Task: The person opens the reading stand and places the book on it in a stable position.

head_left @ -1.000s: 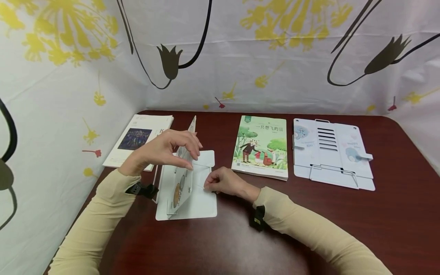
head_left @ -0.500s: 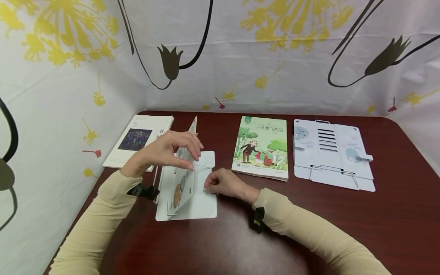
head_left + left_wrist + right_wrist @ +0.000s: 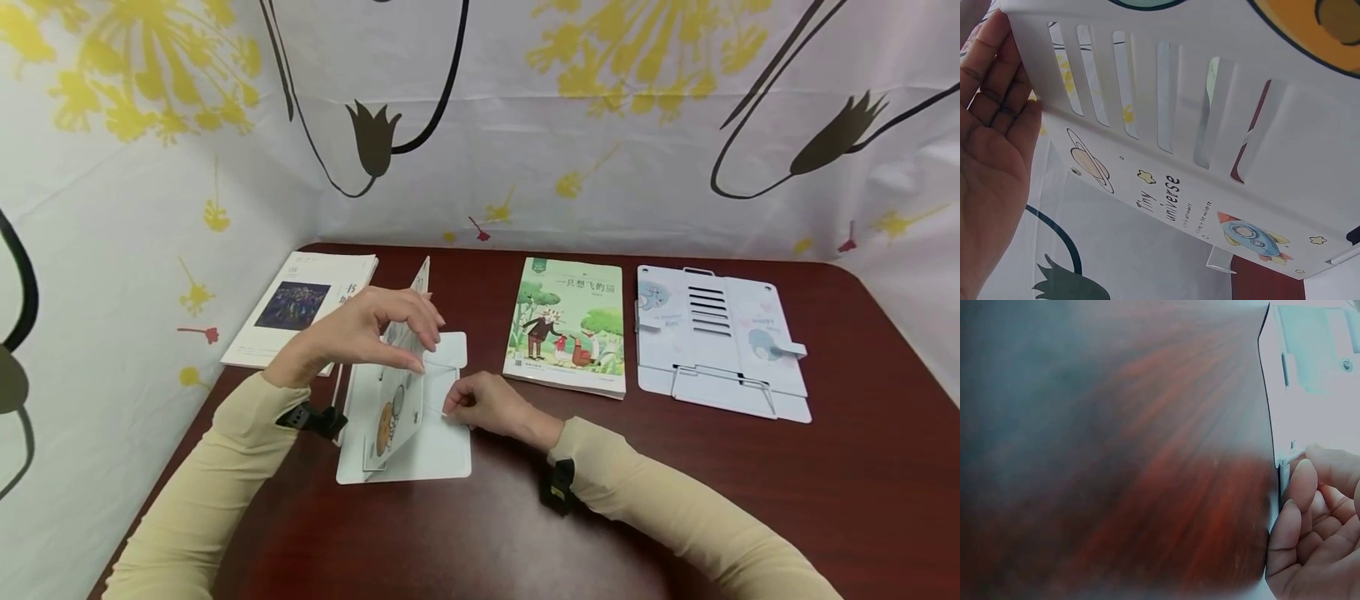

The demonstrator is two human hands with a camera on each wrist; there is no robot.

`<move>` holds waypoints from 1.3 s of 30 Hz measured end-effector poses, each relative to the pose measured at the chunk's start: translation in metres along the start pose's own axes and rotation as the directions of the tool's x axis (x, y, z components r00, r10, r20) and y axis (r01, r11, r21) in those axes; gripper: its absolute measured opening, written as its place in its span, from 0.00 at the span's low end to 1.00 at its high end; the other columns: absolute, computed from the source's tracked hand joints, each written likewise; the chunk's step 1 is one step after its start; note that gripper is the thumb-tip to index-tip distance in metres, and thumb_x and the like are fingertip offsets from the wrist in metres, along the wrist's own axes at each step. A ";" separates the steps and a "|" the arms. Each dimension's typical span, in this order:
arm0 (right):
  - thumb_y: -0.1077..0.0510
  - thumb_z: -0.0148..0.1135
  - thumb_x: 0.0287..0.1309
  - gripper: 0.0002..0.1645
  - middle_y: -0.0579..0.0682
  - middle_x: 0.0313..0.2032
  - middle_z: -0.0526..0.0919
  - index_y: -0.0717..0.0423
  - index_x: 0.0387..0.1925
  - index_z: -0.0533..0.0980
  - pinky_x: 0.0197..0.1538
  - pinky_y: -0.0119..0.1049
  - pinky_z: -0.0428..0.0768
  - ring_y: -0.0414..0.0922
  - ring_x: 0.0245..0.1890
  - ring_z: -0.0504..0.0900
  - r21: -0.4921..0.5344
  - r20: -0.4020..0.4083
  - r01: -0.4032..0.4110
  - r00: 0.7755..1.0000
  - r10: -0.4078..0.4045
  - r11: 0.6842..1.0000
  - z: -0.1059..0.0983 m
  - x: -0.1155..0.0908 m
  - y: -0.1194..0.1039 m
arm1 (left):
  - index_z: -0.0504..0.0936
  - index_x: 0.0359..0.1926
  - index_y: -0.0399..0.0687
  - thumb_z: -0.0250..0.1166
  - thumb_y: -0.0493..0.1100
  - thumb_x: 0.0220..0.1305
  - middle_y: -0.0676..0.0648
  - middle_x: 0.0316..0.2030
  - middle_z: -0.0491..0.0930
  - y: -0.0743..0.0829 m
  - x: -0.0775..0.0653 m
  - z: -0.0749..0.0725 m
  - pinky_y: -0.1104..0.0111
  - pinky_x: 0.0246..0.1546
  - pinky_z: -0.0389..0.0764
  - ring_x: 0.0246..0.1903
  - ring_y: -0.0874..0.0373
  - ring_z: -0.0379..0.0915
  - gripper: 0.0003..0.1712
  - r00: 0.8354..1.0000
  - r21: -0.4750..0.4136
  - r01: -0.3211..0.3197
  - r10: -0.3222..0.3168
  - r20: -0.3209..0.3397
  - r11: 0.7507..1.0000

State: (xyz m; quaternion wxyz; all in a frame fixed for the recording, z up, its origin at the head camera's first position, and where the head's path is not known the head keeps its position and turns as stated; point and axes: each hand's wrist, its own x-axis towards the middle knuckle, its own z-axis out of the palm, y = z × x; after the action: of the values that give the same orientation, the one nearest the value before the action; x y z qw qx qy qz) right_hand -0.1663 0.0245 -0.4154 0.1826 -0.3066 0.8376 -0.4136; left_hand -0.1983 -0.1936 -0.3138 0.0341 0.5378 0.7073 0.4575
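A white folding book stand (image 3: 442, 457) lies with its base on the table, and its slotted panel (image 3: 397, 417) is raised steeply above that base. My left hand (image 3: 367, 327) holds the panel by its upper part, thumb and fingers bent around the edge. Slots, a ringed planet, a rocket and "Tiny universe" lettering show on the panel in the left wrist view, beside the left hand (image 3: 997, 144). At the base's right edge, my right hand (image 3: 491, 407) pinches a thin part of the stand. The right wrist view shows those right-hand fingertips (image 3: 1302, 475) at the stand's corner.
A white book (image 3: 262, 340) with a dark picture lies behind the left hand. Further right are a green illustrated book (image 3: 567, 325) and a second, flat-folded book stand (image 3: 720, 342). A patterned white cloth (image 3: 480, 125) hangs behind the dark red table (image 3: 600, 542).
Both hands and the book stand keep their places. Only the head view has shifted slightly.
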 end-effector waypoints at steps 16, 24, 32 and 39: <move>0.64 0.66 0.52 0.07 0.48 0.30 0.84 0.59 0.35 0.81 0.34 0.24 0.75 0.32 0.28 0.75 0.042 -0.022 0.006 1.000 -0.005 0.999 0.006 -0.016 -0.003 | 0.83 0.39 0.45 0.67 0.35 0.56 0.55 0.43 0.82 -0.028 -0.012 -0.008 0.70 0.52 0.75 0.52 0.59 0.73 0.08 0.951 -0.268 0.035 -0.115 -0.287 0.963; 0.64 0.68 0.50 0.12 0.50 0.30 0.81 0.63 0.37 0.78 0.33 0.27 0.76 0.35 0.28 0.75 0.106 -0.174 0.093 0.982 -0.074 0.990 0.016 -0.038 -0.023 | 0.82 0.44 0.53 0.64 0.35 0.60 0.57 0.45 0.80 -0.047 -0.027 -0.017 0.76 0.50 0.74 0.49 0.64 0.74 0.12 0.795 -0.342 0.233 -0.380 -0.473 0.910; 0.65 0.70 0.47 0.13 0.53 0.28 0.80 0.63 0.34 0.75 0.33 0.28 0.79 0.33 0.28 0.76 0.280 -0.281 0.167 0.956 -0.085 0.945 0.037 -0.057 -0.057 | 0.73 0.57 0.40 0.61 0.38 0.64 0.53 0.53 0.76 -0.067 -0.043 -0.021 0.76 0.52 0.72 0.52 0.65 0.71 0.21 0.716 -0.316 0.506 -0.595 -0.364 0.803; 0.67 0.69 0.47 0.13 0.56 0.27 0.78 0.61 0.32 0.72 0.30 0.27 0.78 0.32 0.28 0.74 0.349 -0.383 0.272 0.915 -0.128 0.897 0.050 -0.059 -0.072 | 0.69 0.61 0.37 0.61 0.43 0.65 0.41 0.59 0.71 -0.072 -0.044 -0.022 0.74 0.52 0.73 0.59 0.53 0.67 0.26 0.720 -0.271 0.575 -0.635 -0.281 0.772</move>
State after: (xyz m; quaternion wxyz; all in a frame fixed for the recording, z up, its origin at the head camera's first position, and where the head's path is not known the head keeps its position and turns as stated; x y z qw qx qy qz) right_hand -0.0679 0.0010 -0.3836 0.0442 -0.2706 0.7189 -0.6388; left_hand -0.2441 -0.2422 -0.3700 0.0973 0.1795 0.7979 0.5671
